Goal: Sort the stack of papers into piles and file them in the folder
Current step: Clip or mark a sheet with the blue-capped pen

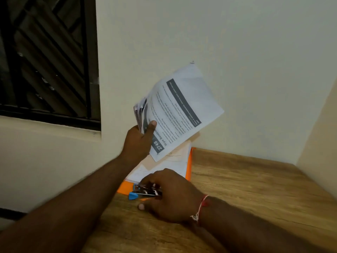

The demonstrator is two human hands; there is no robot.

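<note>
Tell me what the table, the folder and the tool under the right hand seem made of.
Table: wood or wood-look laminate, matt; grain streaks show. Folder: bright orange, smooth, likely plastic or coated card; cannot tell which. Tool: probably a stapler, glossy dark body with glints suggesting metal; its blue tip looks plastic.
</note>
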